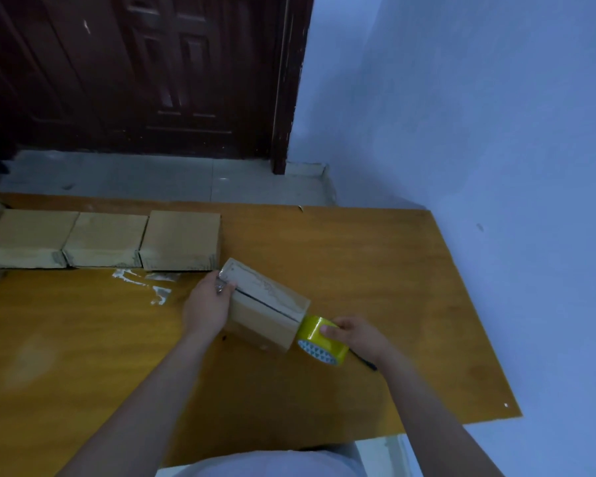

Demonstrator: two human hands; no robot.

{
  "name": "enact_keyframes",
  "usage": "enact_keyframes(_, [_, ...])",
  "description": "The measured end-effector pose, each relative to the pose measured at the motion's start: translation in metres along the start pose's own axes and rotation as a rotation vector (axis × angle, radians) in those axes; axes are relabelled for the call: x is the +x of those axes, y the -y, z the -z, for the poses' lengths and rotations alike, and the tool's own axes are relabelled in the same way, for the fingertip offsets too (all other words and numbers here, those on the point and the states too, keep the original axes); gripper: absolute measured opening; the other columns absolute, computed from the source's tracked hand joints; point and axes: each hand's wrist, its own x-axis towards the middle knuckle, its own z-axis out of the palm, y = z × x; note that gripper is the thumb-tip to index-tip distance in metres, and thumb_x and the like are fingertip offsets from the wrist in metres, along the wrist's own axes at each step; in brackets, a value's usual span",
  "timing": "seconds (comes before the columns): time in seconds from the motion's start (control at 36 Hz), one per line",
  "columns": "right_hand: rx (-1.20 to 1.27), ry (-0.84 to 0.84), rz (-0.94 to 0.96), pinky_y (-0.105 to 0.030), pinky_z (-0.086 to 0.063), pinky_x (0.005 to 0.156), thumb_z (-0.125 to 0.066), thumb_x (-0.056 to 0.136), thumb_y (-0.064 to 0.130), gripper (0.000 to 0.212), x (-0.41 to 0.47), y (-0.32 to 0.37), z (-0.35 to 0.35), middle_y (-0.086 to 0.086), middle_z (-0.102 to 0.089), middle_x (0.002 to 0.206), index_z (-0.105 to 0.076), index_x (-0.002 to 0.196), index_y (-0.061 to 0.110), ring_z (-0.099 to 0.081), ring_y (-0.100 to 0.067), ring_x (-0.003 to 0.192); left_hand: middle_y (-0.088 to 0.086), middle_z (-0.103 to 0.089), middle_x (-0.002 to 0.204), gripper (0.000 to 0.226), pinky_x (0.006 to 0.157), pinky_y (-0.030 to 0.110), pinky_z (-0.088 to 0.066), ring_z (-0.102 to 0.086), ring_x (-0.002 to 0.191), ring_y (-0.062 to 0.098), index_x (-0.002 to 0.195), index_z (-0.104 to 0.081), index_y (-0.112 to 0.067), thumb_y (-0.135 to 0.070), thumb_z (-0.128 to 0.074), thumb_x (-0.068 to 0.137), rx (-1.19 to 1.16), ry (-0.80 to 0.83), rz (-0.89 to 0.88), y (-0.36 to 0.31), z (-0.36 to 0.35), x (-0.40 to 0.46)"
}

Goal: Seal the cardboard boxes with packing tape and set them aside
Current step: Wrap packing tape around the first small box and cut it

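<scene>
Forearms reach up from the bottom edge of the frame toward the centre, above a pale shirt at the lower middle. Right hand (350, 333), right of centre, curls its fingers over a yellow tape roll (319, 339), gripping it with the roll's open core facing down-left. The roll touches the near right end of a cardboard box (262, 311) that lies slanted on the wooden table (375, 263), just at the frame's centre. Left hand (205, 304) holds the box's far left end, thumb pressed on the top corner where shiny clear tape covers the flaps; a dark seam line runs along the box's top toward the roll. A thin dark object lies on the table under the right wrist, too hidden to identify.

Left of the held box, crumpled scraps of clear tape (152, 287) lie on the tabletop. Farther up, in the left middle of the frame, 3 closed boxes (107, 235) sit side by side in a row, touching, near the table's far edge. Beyond them, a grey tiled floor (152, 177), a dark wooden door (152, 70) at upper left and a pale blue wall (479, 115) at right.
</scene>
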Motion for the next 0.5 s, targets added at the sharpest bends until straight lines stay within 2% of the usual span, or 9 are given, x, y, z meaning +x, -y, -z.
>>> enact_keyframes(0.11, [-0.344,0.005,-0.059,-0.026,-0.039,0.064,-0.056,0.09,0.049,0.038,0.012,-0.004,-0.006,-0.001,-0.062,0.085,-0.066,0.1,0.014,-0.06,-0.016,0.082,0.012,-0.056,0.133,0.053,0.091,0.046,-0.047,-0.053,0.117,0.033,0.141,-0.045,-0.011,-0.042,-0.049,0.097,-0.02,-0.01,0.009,0.0,-0.003,0.001])
enact_keyframes(0.17, [-0.482,-0.017,-0.108,-0.029,-0.044,0.079,-0.053,0.089,0.055,0.052,0.02,-0.007,-0.013,-0.01,-0.065,0.107,-0.062,0.117,0.012,-0.06,-0.026,0.106,0.011,-0.056,0.132,0.055,0.092,0.048,-0.047,-0.053,0.117,0.033,0.14,-0.046,-0.012,-0.045,-0.049,0.096,0.004,-0.021,0.008,0.003,-0.004,0.003])
enact_keyframes(0.22, [-0.504,-0.047,-0.136,-0.033,-0.044,0.087,-0.052,0.088,0.058,0.058,0.023,-0.007,-0.017,-0.013,-0.063,0.12,-0.06,0.122,0.012,-0.056,-0.029,0.115,0.011,-0.059,0.127,0.053,0.09,0.048,-0.047,-0.053,0.114,0.033,0.137,-0.05,-0.012,-0.045,-0.05,0.096,0.102,-0.067,-0.01,0.004,-0.006,0.003])
enact_keyframes(0.28, [-0.497,-0.059,-0.124,-0.033,-0.045,0.085,-0.052,0.087,0.06,0.057,0.024,-0.01,-0.018,-0.013,-0.064,0.116,-0.062,0.116,0.012,-0.057,-0.03,0.113,0.015,-0.06,0.118,0.043,0.087,0.048,-0.045,-0.051,0.11,0.037,0.126,-0.057,-0.007,-0.035,-0.056,0.095,0.219,-0.176,-0.093,0.002,-0.009,-0.001])
enact_keyframes(0.33, [-0.502,-0.067,-0.112,-0.033,-0.045,0.084,-0.05,0.086,0.062,0.058,0.023,-0.014,-0.018,-0.014,-0.065,0.114,-0.063,0.115,0.012,-0.058,-0.031,0.111,0.02,-0.058,0.105,0.025,0.078,0.048,-0.043,-0.051,0.099,0.04,0.11,-0.061,0.0,-0.017,-0.063,0.091,0.292,-0.329,-0.235,-0.008,-0.014,-0.009])
enact_keyframes(0.39, [-0.524,-0.082,-0.091,-0.034,-0.046,0.081,-0.049,0.087,0.062,0.06,0.023,-0.016,-0.02,-0.015,-0.066,0.111,-0.062,0.114,0.011,-0.059,-0.032,0.108,0.019,-0.058,0.095,0.011,0.069,0.044,-0.045,-0.054,0.087,0.039,0.099,-0.062,0.001,-0.005,-0.062,0.089,0.306,-0.405,-0.389,-0.021,-0.02,-0.021])
enact_keyframes(0.42, [-0.521,-0.08,-0.071,-0.035,-0.046,0.078,-0.047,0.088,0.062,0.06,0.023,-0.018,-0.021,-0.016,-0.066,0.108,-0.061,0.111,0.009,-0.06,-0.032,0.105,0.017,-0.059,0.092,0.008,0.066,0.041,-0.045,-0.056,0.082,0.035,0.096,-0.064,-0.001,-0.005,-0.058,0.091,0.302,-0.398,-0.486,-0.026,-0.024,-0.028])
enact_keyframes(0.5, [-0.489,-0.064,-0.027,-0.036,-0.041,0.068,-0.041,0.089,0.063,0.061,0.023,-0.018,-0.026,-0.018,-0.065,0.097,-0.058,0.095,0.005,-0.061,-0.034,0.094,0.009,-0.06,0.088,0.025,0.065,0.036,-0.045,-0.057,0.079,0.027,0.089,-0.065,-0.007,-0.02,-0.044,0.092,0.336,-0.265,-0.695,-0.039,-0.046,-0.057])
